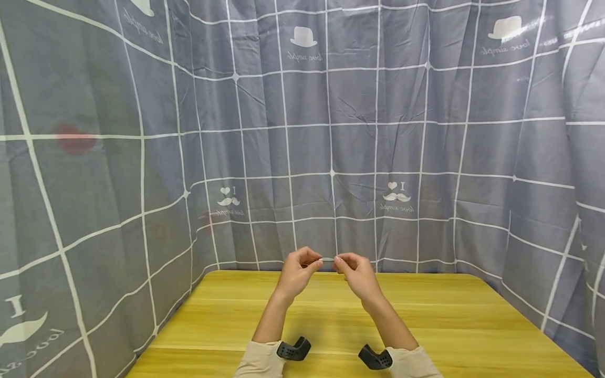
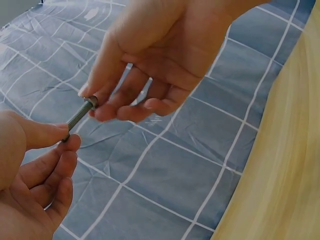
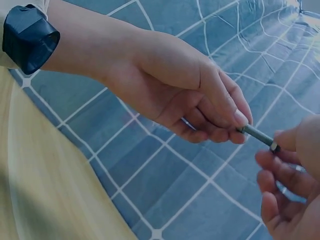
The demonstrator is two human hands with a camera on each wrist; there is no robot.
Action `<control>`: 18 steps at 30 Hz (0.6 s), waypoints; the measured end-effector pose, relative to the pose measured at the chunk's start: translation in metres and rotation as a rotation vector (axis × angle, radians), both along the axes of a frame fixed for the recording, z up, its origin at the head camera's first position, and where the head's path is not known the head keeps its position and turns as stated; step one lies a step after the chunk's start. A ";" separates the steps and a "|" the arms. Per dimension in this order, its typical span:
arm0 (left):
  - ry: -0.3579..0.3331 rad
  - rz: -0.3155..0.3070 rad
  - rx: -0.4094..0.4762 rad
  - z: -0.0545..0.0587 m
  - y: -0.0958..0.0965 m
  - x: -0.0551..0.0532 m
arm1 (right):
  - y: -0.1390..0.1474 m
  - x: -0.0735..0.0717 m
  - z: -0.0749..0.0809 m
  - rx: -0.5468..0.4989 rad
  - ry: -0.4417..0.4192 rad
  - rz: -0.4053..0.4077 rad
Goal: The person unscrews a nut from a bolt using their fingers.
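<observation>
A metal threaded bolt [image 1: 327, 259] spans the gap between both hands, held above the far part of the table. My left hand [image 1: 296, 270] pinches one end between thumb and index finger. Thumb and forefinger of my right hand [image 1: 356, 270] pinch the other end, where a small hex-shaped piece shows. In the left wrist view the bolt [image 2: 79, 116] displays its thread along the shank. From the right wrist view, the bolt [image 3: 259, 135] has its hex piece at the right fingertips. Each tip of the bolt is partly covered by fingers.
Below the hands lies a yellow wood-grain table [image 1: 312, 320]. Grey curtains [image 1: 307, 147] with white grid lines hang behind it and along both sides. Black wrist devices [image 1: 294, 349] sit at both sleeve cuffs.
</observation>
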State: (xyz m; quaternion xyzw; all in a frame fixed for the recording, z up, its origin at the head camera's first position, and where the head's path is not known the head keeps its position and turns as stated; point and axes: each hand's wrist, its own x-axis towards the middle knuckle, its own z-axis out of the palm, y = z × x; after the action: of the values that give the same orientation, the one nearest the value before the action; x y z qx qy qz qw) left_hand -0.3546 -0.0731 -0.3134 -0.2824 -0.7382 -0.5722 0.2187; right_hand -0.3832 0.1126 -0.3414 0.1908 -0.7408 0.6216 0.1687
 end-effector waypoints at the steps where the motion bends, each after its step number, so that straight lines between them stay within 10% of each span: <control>1: -0.003 -0.004 0.000 0.000 0.000 0.000 | 0.000 0.000 0.000 -0.002 0.007 0.003; 18: 0.003 -0.005 0.009 -0.001 -0.001 -0.001 | -0.001 0.001 -0.001 -0.030 0.028 0.013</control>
State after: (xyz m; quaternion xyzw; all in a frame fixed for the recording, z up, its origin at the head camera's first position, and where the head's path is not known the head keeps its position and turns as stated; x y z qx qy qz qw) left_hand -0.3557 -0.0739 -0.3141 -0.2840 -0.7347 -0.5756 0.2195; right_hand -0.3819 0.1116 -0.3421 0.2017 -0.7276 0.6312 0.1776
